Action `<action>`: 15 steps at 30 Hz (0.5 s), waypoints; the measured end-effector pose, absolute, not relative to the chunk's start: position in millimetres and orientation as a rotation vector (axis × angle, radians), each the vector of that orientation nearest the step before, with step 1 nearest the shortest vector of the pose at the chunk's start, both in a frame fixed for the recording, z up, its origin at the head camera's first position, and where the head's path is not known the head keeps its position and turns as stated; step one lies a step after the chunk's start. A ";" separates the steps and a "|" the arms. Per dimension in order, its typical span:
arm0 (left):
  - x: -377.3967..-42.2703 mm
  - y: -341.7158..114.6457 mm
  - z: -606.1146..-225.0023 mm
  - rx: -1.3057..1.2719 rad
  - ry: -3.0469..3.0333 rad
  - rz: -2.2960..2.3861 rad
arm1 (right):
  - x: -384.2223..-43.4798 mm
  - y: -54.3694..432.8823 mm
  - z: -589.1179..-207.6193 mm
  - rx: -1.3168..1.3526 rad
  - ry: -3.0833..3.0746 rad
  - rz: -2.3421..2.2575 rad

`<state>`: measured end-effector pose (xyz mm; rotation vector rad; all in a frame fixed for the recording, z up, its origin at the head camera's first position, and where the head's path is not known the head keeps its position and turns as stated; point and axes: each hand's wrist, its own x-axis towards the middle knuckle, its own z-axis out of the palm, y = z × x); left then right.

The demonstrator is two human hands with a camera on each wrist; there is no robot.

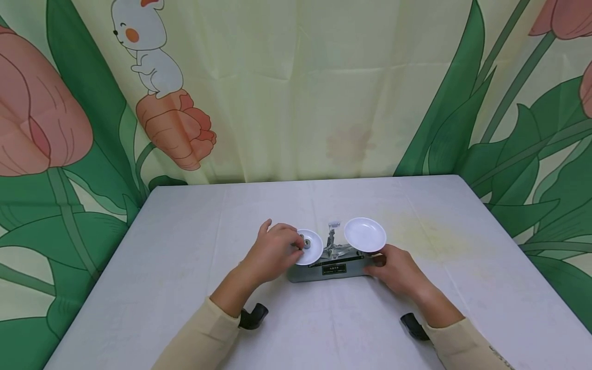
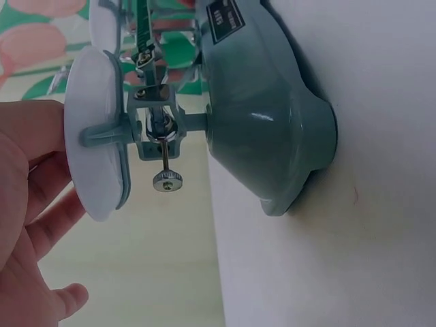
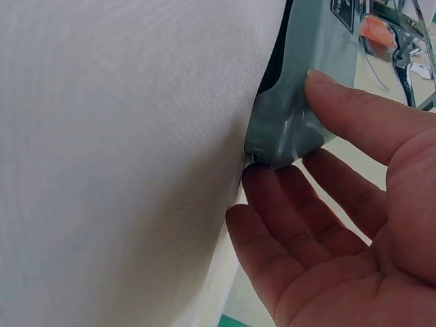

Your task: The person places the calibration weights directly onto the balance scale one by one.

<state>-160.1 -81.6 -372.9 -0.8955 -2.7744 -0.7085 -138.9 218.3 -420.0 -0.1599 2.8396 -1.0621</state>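
Left hand (image 1: 276, 252) reaches over the smaller-looking left pan (image 1: 316, 254) of a balance scale (image 1: 335, 260), its fingers bent at the pan's edge beside a small metal weight (image 1: 307, 244); whether they pinch anything, I cannot tell. Right hand (image 1: 399, 271) grips the other end of the scale's grey-green base (image 1: 306, 275), thumb (image 3: 361, 121) on the front face and fingertips against the underside and end, as the right wrist view shows.

The scale stands just below the centre of the frame on a white table (image 1: 342, 329). Its right pan (image 1: 365, 234) sits higher in the frame than the left one. Between the pans rises a clear and metal centre piece (image 1: 331, 237), and a black label (image 1: 334, 269) marks the base's front. In the left wrist view, a knurled knob (image 2: 167, 181) hangs from the beam end.

Black devices (image 1: 253, 316) sit at both wrists, by beige sleeves (image 1: 203, 336). Behind, a pale curtain (image 1: 287, 103) carries a white rabbit (image 1: 162, 72) at upper left, with pink tulips (image 1: 39, 108) and green leaves at both sides.
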 end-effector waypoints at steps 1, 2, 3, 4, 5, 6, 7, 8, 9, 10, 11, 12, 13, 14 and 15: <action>-159.8 -81.4 -372.9 -0.898 -2.772 -0.688 | -138.9 218.3 -420.0 -0.160 2.840 -1.063; -159.6 -81.1 -372.8 -0.901 -2.769 -0.672 | -138.8 218.3 -420.1 -0.160 2.841 -1.064; -159.3 -80.9 -372.7 -0.902 -2.766 -0.663 | -138.8 218.2 -420.1 -0.160 2.841 -1.064; -159.2 -80.7 -372.5 -0.901 -2.766 -0.661 | -138.8 218.1 -420.1 -0.158 2.841 -1.065; -159.2 -80.5 -372.3 -0.899 -2.767 -0.658 | -138.7 217.9 -420.2 -0.157 2.840 -1.065; -159.2 -80.5 -372.1 -0.899 -2.768 -0.660 | -138.7 217.8 -420.1 -0.155 2.838 -1.065; -159.1 -80.5 -371.9 -0.898 -2.770 -0.659 | -138.7 217.6 -420.1 -0.152 2.837 -1.065; -159.0 -80.5 -371.7 -0.898 -2.769 -0.661 | -138.7 217.5 -420.1 -0.152 2.837 -1.063; -158.8 -80.4 -371.5 -0.897 -2.769 -0.661 | -138.6 217.5 -420.0 -0.152 2.836 -1.063; -158.7 -80.4 -371.4 -0.896 -2.769 -0.661 | -138.7 217.5 -420.1 -0.152 2.836 -1.063; -158.7 -80.4 -371.4 -0.896 -2.771 -0.659 | -138.6 217.6 -420.1 -0.154 2.837 -1.063; -158.5 -80.4 -371.2 -0.895 -2.771 -0.660 | -138.6 217.7 -420.1 -0.157 2.838 -1.064; -158.4 -80.4 -371.1 -0.893 -2.771 -0.660 | -138.6 217.8 -420.1 -0.160 2.839 -1.064; -158.4 -80.3 -371.1 -0.892 -2.771 -0.659 | -138.6 218.0 -420.1 -0.163 2.841 -1.065; -158.4 -80.3 -371.0 -0.892 -2.770 -0.658 | -138.6 218.1 -420.1 -0.165 2.842 -1.067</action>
